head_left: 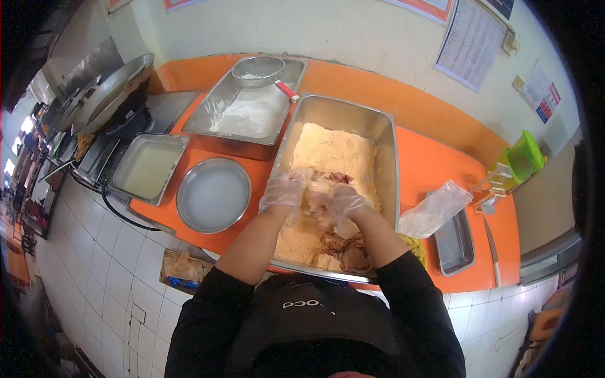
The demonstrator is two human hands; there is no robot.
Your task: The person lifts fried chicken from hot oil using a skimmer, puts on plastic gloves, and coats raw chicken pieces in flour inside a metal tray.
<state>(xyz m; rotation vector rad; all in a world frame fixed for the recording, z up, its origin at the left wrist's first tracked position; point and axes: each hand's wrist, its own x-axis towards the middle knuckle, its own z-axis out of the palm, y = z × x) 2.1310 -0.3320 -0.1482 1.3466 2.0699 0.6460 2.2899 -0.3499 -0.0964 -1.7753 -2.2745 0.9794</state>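
Observation:
Both my hands are in clear plastic gloves, inside a deep metal tray (391, 164) of pale orange, flour-like coating (337, 148). My left hand (288, 189) is at the tray's left side, over the coating. Close to it on the right, my right hand (346, 203) reaches in. Between them is a blurred, coated mass; motion smears the fingers, so their grip is unclear. Dark reddish pieces that look like raw meat (341, 178) show just beyond the hands. A larger coated piece (356, 259) lies at the near edge, beside my right forearm.
Left of the tray are a pan of white flour (252, 113) with a sieve (258, 70) on it, a round bowl of cloudy liquid (213, 194) and a square pan of pale liquid (148, 167). To the right are a plastic bag (435, 211), grey tray (455, 246) and knife (492, 249).

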